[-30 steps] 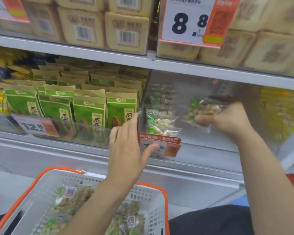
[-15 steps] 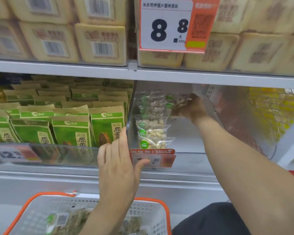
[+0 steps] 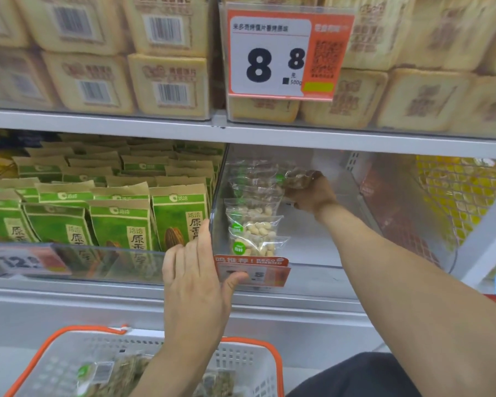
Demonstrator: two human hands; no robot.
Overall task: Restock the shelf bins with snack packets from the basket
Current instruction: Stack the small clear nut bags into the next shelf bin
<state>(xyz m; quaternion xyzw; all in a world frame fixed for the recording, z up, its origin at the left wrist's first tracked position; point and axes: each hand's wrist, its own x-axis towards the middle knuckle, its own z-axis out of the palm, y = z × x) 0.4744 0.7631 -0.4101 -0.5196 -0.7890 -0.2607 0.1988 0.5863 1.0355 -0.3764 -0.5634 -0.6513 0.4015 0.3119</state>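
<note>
Clear shelf bin (image 3: 321, 253), middle shelf: a front-to-back row of transparent snack packets (image 3: 254, 227) of pale nuts stands along its left wall, each upright with a green round label near one lower corner; the right part of the bin floor is bare. The right hand (image 3: 308, 193) reaches deep into the bin and grips one more clear packet (image 3: 297, 179) at the rear of the row, fingers curled round it. This packet is held high, near the bin's back wall; its long axis appears roughly vertical, broad face toward the camera, though blur and the fingers hide its edges.

The left hand (image 3: 196, 270) rests on the front left corner of the bin — fingers straight and together against the clear divider, thumb spread onto the red price tag (image 3: 265, 269) clipped to the bin's front lip. It holds nothing.

Neighbouring bin (image 3: 103, 262) to the left: packed rows of green-and-kraft seed bags (image 3: 118, 224), upright, faces forward. Upper shelf: stacked beige packages (image 3: 166, 84) behind a large 8.8 price card (image 3: 281, 55).

White basket (image 3: 241, 365) with orange rim, bottom of frame, under the left forearm: more packets (image 3: 109, 373) lie flat inside, contents too blurred to identify.
</note>
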